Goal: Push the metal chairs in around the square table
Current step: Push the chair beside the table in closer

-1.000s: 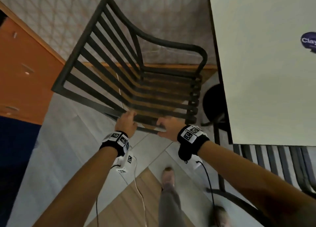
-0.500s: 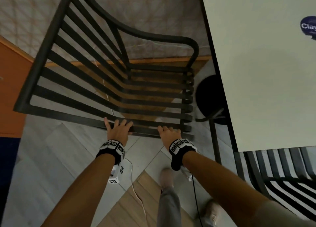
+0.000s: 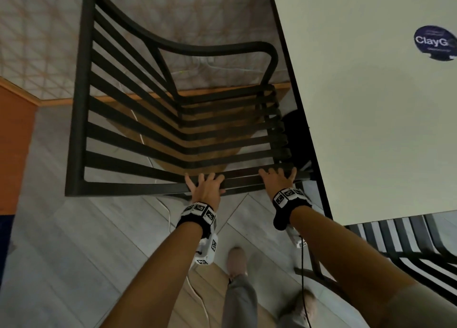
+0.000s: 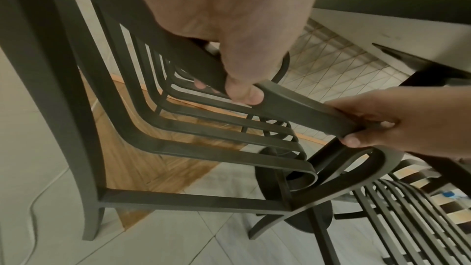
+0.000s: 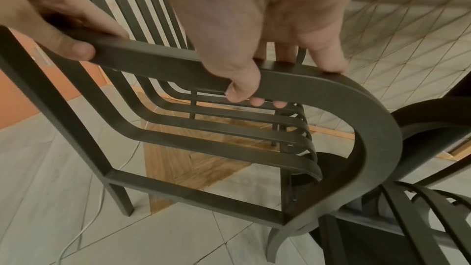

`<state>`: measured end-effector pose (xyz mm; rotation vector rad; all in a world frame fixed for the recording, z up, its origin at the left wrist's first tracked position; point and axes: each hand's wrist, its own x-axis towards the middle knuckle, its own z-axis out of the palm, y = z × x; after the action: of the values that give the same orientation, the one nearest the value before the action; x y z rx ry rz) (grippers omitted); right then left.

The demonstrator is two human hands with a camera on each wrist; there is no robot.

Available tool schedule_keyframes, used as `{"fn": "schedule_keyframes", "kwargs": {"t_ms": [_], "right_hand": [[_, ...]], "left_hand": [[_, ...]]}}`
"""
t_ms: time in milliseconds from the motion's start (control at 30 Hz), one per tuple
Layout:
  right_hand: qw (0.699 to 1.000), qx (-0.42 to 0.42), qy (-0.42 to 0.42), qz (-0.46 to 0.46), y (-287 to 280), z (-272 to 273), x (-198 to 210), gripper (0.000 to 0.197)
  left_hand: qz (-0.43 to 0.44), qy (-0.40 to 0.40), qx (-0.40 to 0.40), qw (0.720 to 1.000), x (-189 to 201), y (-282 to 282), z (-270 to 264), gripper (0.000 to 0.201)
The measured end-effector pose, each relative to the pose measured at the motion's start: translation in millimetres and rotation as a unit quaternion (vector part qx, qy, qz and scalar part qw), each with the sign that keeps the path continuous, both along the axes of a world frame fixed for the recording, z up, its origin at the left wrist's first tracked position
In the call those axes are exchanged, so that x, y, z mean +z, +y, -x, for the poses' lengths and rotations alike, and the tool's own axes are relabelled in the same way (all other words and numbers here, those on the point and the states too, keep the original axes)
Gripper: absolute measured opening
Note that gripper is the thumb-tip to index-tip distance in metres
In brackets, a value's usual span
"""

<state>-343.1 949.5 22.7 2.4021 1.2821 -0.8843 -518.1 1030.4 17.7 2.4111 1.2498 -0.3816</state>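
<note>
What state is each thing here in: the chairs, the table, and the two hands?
Slatted metal chair: upright on the floor, beside the table edge, seat not yet under it.
Square table: pale top bearing a round dark sticker.
Second chair: partly under the table.
Left hand: grips the chair's top rail.
Right hand: grips the same rail.

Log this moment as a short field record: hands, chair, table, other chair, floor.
left hand: grips the chair's top rail, thumb under it, fingers over
right hand: grips the same rail, nearer the table
chair: black slatted metal, seat front faces the table edge, not yet under it
table: pale top with dark edge, round dark sticker on it
second chair: same kind, partly under the table's near side
floor: grey tiles with a wooden inlay, white cable lying on it
</note>
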Motion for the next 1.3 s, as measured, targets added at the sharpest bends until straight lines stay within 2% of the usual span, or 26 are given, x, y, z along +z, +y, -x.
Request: {"fn": "schedule_keyframes", "kwargs": {"t_ms": [200, 333, 567, 633, 733, 833, 967, 1033, 1167, 1300], "right_hand": [[1.000, -0.012, 0.011, -0.010, -16, 14, 0, 0.046], [1.000, -0.017, 0.009, -0.003, -25, 25, 1, 0.059], [1.000, -0.007, 0.000, -0.010, -14, 20, -1, 0.060], [1.000, 0.003, -0.006, -0.027, -21, 21, 0, 0.063], [0.998, 0.019, 0.003, -0.064, -36, 28, 10, 0.075], [0.996, 0.019, 0.041, -0.083, -50, 40, 31, 0.080], [0.984, -0.076, 0.121, -0.109, -72, 46, 74, 0.064], [0.982, -0.067, 0.149, -0.093, -86, 45, 106, 0.054], [0.986, -0.036, 0.134, -0.096, -147, 18, 178, 0.041], [0.981, -0.066, 0.127, -0.128, -236, -38, 240, 0.034]], "left_hand": [[-0.013, -0.014, 0.003, 1.000, -10, -12, 15, 0.033], [-0.023, -0.028, -0.010, 0.999, -13, -19, 24, 0.035], [-0.021, -0.080, -0.021, 0.996, -17, 2, 25, 0.029], [-0.014, -0.103, -0.023, 0.994, -15, 4, 31, 0.033], [-0.016, -0.112, -0.045, 0.993, -7, -7, 40, 0.051], [0.008, -0.126, -0.018, 0.992, 8, -29, 43, 0.056], [0.064, -0.252, 0.054, 0.964, 40, -67, 36, 0.046], [0.072, -0.280, 0.052, 0.956, 57, -86, 34, 0.043], [0.147, -0.323, -0.001, 0.935, 105, -124, 8, 0.043], [0.189, -0.313, -0.097, 0.925, 175, -160, -38, 0.042]]}}
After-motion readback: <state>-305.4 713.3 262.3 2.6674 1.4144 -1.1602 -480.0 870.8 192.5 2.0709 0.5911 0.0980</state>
